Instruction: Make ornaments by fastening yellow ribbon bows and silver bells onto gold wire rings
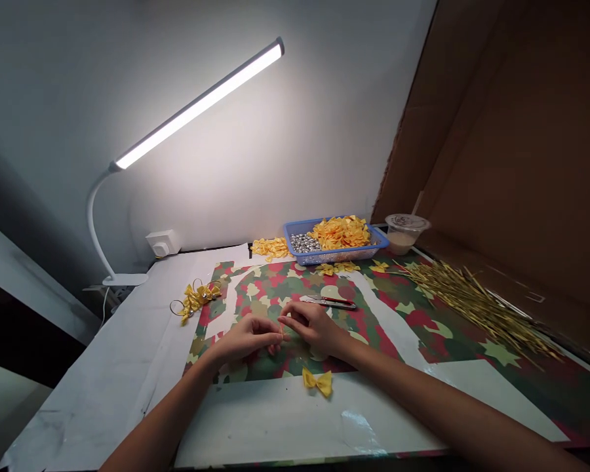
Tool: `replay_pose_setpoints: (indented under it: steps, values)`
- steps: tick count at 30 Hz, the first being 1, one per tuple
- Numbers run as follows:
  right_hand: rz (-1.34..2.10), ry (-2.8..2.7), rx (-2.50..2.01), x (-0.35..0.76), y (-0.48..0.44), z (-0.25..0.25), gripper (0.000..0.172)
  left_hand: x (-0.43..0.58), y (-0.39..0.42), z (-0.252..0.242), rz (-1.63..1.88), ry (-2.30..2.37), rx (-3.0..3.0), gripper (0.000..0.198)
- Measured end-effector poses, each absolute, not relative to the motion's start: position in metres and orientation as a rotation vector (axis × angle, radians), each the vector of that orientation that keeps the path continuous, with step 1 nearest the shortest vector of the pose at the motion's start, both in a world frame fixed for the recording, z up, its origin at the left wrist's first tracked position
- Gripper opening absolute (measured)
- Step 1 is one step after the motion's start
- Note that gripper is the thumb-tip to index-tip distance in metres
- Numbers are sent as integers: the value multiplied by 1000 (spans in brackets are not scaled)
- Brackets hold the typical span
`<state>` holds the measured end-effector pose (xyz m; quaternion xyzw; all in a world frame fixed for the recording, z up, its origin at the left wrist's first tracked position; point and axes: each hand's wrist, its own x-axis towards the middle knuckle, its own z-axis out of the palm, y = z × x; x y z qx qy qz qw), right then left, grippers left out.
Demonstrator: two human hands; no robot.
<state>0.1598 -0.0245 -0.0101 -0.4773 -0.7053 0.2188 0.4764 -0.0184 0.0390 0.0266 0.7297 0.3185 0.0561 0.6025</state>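
Over the patterned sheet (260,295), my left hand (254,335) and my right hand (311,322) nearly meet, fingers pinched. Between their fingertips is a thin, pale golden strand (282,329), too small to make out fully; both hands seem to grip it. One yellow bow (317,382) lies on the white paper just below my right hand. A red-handled tool (332,302) rests right behind that hand. Left of my hands sits a cluster of yellow bows with wire loops (196,298).
A blue basket (341,254) at the back holds yellow bows and silver beads. Loose yellow pieces (270,248) lie beside it. A lidded cup (404,234) and golden stems (476,305) are at right. A lamp (124,280) stands at left.
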Motion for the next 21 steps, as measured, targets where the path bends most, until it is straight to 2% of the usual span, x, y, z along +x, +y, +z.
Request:
replay_pose_setpoints:
  steps: [6, 12, 17, 21]
  values:
    - [538, -1697, -1215, 166, -22, -12, 33, -18, 35, 27, 145, 769, 1628, 43]
    - [540, -1692, -1190, 165, -22, -13, 25, -16, 30, 29, 223, 831, 1573, 49]
    - [435, -1508, -1193, 165, -27, -5, 17, -12, 27, 35, 298, 868, 1526, 43]
    - [584, -1496, -1186, 164, -33, -4, 17, -12, 25, 36, 321, 894, 1480, 40]
